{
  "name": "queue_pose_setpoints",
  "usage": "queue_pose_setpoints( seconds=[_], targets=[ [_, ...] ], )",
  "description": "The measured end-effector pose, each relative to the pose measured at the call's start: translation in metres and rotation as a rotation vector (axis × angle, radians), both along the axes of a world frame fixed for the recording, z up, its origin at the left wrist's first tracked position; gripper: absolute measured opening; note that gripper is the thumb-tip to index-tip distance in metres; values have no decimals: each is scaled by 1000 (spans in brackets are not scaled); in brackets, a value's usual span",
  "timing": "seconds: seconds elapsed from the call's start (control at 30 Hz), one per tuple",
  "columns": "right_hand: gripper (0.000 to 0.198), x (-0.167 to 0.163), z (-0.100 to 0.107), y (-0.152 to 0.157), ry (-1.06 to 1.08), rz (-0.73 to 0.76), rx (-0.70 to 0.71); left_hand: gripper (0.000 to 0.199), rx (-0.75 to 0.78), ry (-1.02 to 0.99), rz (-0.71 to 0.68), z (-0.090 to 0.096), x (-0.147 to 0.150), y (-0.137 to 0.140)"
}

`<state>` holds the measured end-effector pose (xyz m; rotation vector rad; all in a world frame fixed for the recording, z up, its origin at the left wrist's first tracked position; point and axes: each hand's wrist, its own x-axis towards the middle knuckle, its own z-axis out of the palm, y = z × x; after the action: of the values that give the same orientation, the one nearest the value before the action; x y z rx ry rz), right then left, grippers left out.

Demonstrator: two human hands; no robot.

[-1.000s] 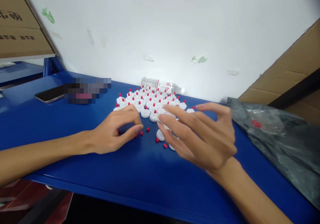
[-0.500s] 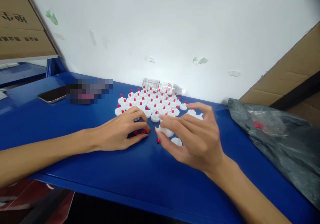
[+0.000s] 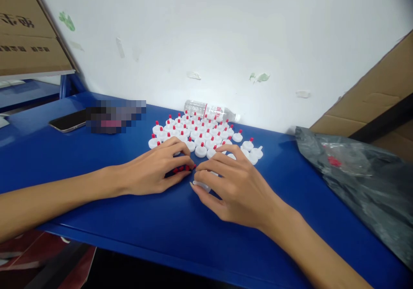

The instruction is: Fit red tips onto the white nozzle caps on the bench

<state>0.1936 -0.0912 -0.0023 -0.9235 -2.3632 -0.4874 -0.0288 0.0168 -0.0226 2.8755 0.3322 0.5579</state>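
My left hand (image 3: 163, 166) rests on the blue table with its fingers curled. A small red tip cap (image 3: 194, 167) shows at its thumb and index fingertips, and several more red caps (image 3: 180, 168) lie beneath the fingers. Just to the right, my right hand (image 3: 229, 181) is closed around a white nozzle lid (image 3: 202, 185), tilted on its side and close to the left fingertips. Beyond both hands stand several white lids (image 3: 200, 151) with red tips, set in a tight cluster. A white lid with a bare nozzle (image 3: 257, 152) sits right of that cluster.
A clear plastic bottle (image 3: 211, 110) lies along the wall behind the lids. At the left is a phone (image 3: 69, 122) beside a blurred-out item (image 3: 112, 117). A grey plastic bag (image 3: 358, 186) with red pieces covers the right side; cardboard (image 3: 371, 87) stands behind it.
My right hand has moved left and slightly down, bringing a white lid up to my left fingertips. A red-tipped lid at the right is now uncovered. My left hand stays in place.
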Motion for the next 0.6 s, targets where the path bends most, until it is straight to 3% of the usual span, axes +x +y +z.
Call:
queue_pose_setpoints(
  seconds=[0.6],
  targets=[
    [18,4,-3,1,-64,-8,-76,15,10,-2,-12,0,-1,0]
  ],
)
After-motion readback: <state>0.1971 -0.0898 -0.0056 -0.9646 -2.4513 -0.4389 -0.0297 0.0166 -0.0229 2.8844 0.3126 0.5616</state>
